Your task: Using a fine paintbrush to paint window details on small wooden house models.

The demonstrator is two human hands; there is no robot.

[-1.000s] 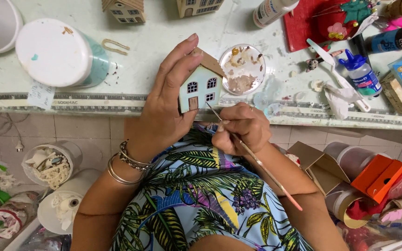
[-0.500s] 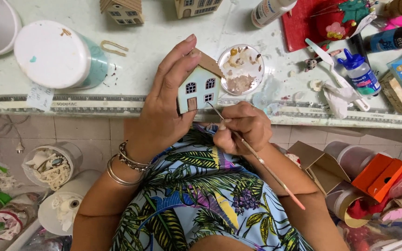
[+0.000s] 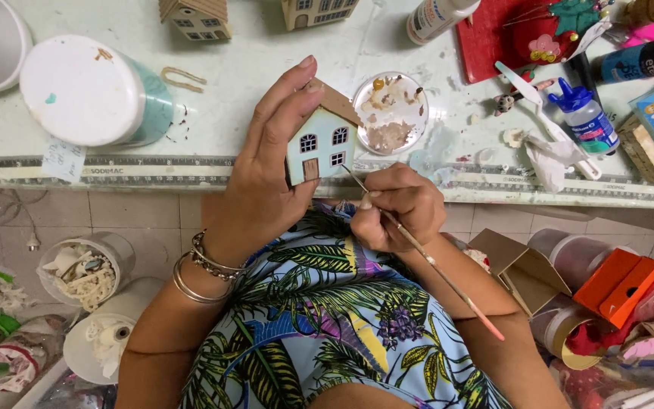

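Paint-flecked tabletop (image 3: 281,57) behind; left hand (image 3: 266,182) grips miniature house (image 3: 321,144) upright; right hand (image 3: 399,208), just right of house, pinches paintbrush (image 3: 425,257), tip at its wall.

Your left hand (image 3: 263,178) is raised, fingers extended upward and curled in a grasp, bangled wrist bent. Your right hand (image 3: 399,206) is a loose fist, fingertips pinched together, forearm angled down-right.
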